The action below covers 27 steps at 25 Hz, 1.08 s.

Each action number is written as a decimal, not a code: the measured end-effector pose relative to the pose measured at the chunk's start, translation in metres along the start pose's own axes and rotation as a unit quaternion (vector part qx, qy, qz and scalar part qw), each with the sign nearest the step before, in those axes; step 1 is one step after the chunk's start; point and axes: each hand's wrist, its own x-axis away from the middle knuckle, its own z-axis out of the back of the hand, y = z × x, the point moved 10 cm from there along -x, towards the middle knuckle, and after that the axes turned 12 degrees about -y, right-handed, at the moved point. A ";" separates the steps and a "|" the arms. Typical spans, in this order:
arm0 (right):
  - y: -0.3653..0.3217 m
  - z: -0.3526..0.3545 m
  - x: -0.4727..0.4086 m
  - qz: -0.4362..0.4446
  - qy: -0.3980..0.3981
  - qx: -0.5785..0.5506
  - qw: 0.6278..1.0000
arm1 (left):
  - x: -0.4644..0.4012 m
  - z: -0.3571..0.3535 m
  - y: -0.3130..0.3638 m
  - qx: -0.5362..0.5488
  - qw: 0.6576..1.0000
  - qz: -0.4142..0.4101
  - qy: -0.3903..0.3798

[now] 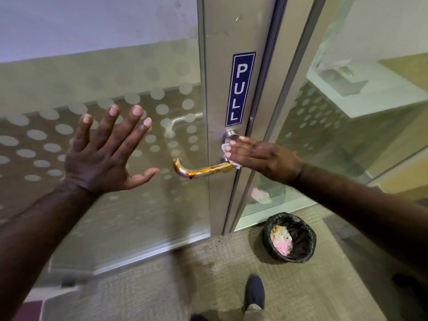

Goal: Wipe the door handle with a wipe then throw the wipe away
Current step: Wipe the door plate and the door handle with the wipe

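A steel lever door handle juts left from the metal door frame, streaked with orange-brown grime that drips at its bend. My right hand presses a white wipe against the handle's base by the frame; only the wipe's edges show around my fingers. My left hand lies flat with fingers spread on the dotted glass door, left of the handle, holding nothing.
A small bin with a black liner stands on the carpet below the handle, right of the door frame, with crumpled pinkish paper inside. A blue PULL sign sits above the handle. My shoe is on the carpet near the bin.
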 end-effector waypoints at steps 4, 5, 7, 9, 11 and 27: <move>-0.005 -0.004 0.006 -0.067 0.077 -0.028 0.994 | -0.001 0.000 0.000 0.000 1.000 -0.003 -0.004; -0.009 -0.006 0.008 -0.085 0.098 -0.020 0.991 | -0.001 0.000 -0.001 -0.003 1.000 -0.003 -0.004; -0.016 -0.010 0.011 -0.116 0.134 -0.014 0.984 | -0.001 0.000 0.000 -0.005 1.000 -0.004 -0.003; -0.022 -0.014 0.012 -0.136 0.152 -0.011 0.979 | -0.002 0.001 0.001 -0.002 1.000 -0.005 -0.002; -0.027 -0.017 0.012 -0.158 0.160 -0.006 0.974 | -0.002 0.001 0.001 0.000 1.000 -0.005 -0.002; -0.017 -0.019 0.005 -0.133 0.037 -0.027 0.990 | -0.004 0.005 -0.001 0.005 1.000 -0.007 -0.006</move>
